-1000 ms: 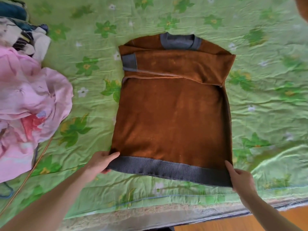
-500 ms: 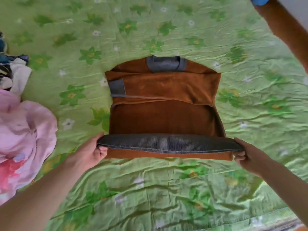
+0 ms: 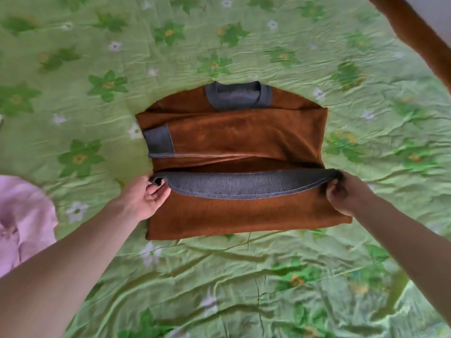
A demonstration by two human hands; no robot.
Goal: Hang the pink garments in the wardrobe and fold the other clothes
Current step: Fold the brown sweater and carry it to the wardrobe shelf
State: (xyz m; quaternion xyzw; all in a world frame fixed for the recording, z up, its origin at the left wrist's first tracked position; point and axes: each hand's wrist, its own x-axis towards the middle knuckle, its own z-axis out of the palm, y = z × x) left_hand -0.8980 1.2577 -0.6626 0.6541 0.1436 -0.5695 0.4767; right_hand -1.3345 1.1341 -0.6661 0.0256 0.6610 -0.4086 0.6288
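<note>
A brown sweater [image 3: 244, 215] with a grey collar, cuffs and hem lies on the bed, its sleeves folded across the chest. The grey hem band [image 3: 241, 185] is turned up over the lower body, halfway toward the collar. My left hand [image 3: 146, 196] pinches the hem's left corner. At the other end, my right hand [image 3: 341, 193] grips the right corner. A pink garment [image 3: 24, 223] lies crumpled at the left edge of the view.
A green bedsheet [image 3: 219, 289] with a flower print, wrinkled, covers the bed all around the sweater. A brown wooden edge [image 3: 419, 37] crosses the top right corner.
Both hands have carried the grey hem up from the near edge of the sweater toward the collar, doubling the lower body over. The view has shifted forward over the bed.
</note>
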